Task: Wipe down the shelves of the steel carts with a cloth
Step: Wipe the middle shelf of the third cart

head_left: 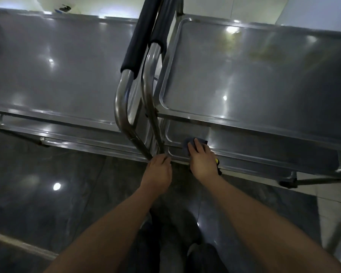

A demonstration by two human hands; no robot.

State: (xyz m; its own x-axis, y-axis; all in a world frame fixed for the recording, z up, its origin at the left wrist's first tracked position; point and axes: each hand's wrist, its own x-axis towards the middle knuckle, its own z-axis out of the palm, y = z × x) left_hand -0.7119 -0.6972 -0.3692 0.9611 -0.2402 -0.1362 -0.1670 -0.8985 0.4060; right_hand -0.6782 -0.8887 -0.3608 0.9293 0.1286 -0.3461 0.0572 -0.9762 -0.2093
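Cloth at lower centre, pressed flat by right hand on lower shelf; left hand grips frame post; overlapping strokes into corners advised.

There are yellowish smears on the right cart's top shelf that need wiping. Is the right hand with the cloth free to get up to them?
Probably yes. The right hand presses the cloth on the lower shelf's front edge; withdrawn from beneath, nothing lies on the top shelf blocking the smears.

Both forearms are bare, without sleeves; dark shoes below.
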